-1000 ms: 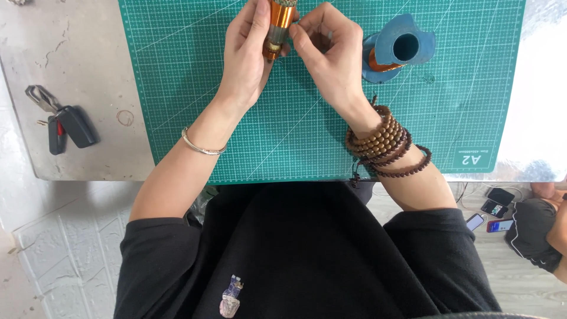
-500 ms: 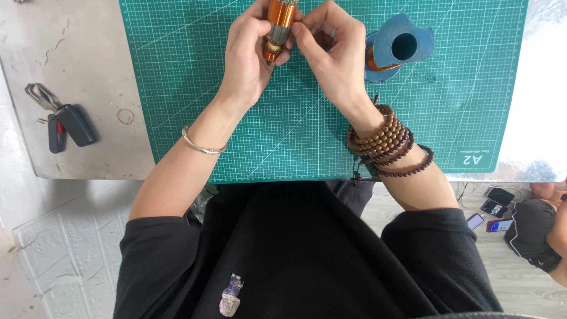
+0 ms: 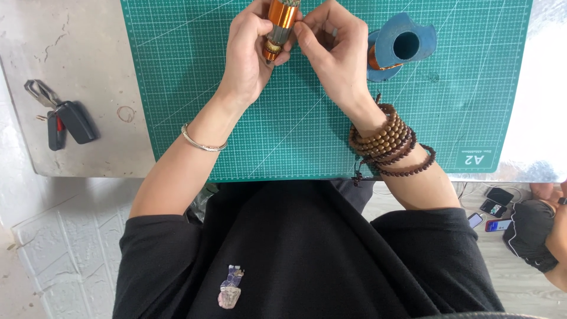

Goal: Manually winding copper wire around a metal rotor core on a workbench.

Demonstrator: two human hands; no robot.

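Observation:
An orange copper-wound motor armature (image 3: 280, 22) is held above the green cutting mat (image 3: 277, 130), near the top edge of the view. My left hand (image 3: 251, 50) grips it from the left, fingers wrapped round its lower end. My right hand (image 3: 331, 44) pinches its upper right side with thumb and forefinger. A silver bangle sits on my left wrist and several brown bead strands on my right wrist.
A blue spool of copper wire (image 3: 401, 47) lies on the mat just right of my right hand. A bunch of keys with black fobs (image 3: 62, 118) rests on the grey table at left. Another person (image 3: 540, 230) and phones on the floor show at lower right.
Both hands and the armature have stayed in nearly the same place; my fingers have shifted slightly on it.

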